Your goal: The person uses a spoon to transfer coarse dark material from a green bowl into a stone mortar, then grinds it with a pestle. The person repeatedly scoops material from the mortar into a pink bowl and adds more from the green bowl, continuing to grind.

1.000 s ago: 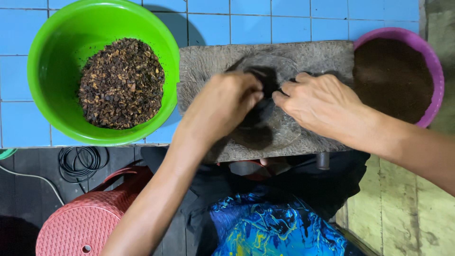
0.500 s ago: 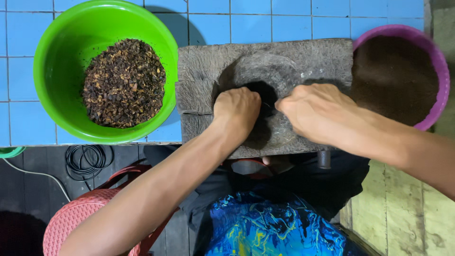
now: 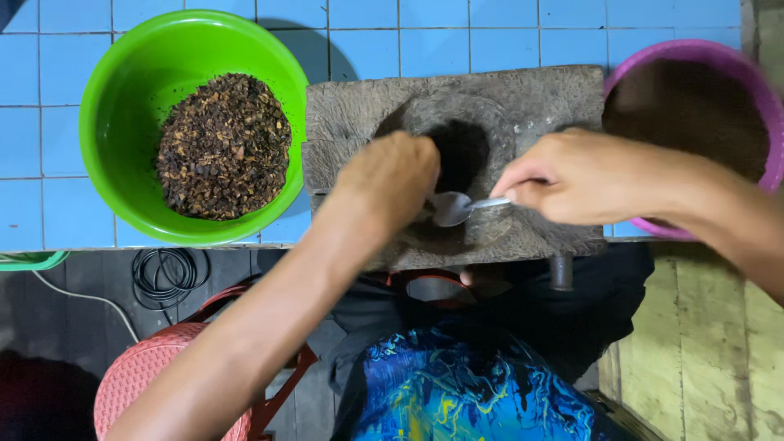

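A grey stone mortar block (image 3: 523, 98) with a round hollow lies on the blue tiles between two bowls. My right hand (image 3: 584, 175) grips a metal spoon (image 3: 456, 207) by its handle, the bowl of the spoon resting at the hollow's near rim. My left hand (image 3: 390, 181) sits curled at the left rim of the hollow, fingertips close to the spoon; whether it pinches anything is hidden. A green bowl (image 3: 122, 114) on the left holds a heap of dark brown coarse bits (image 3: 222, 147). A purple bowl (image 3: 755, 82) on the right holds fine dark powder (image 3: 686, 106).
A coiled black cable (image 3: 167, 273) and a white cord lie on the dark floor below the tile edge. A pink woven plastic stool (image 3: 143, 380) stands at lower left. Blue patterned cloth (image 3: 465, 388) covers my lap. Pale wooden boards (image 3: 702, 351) run along the right.
My hands have drawn apart from over the hollow. The right hand has moved right and now shows a spoon. The left hand has shifted down to the hollow's left rim.
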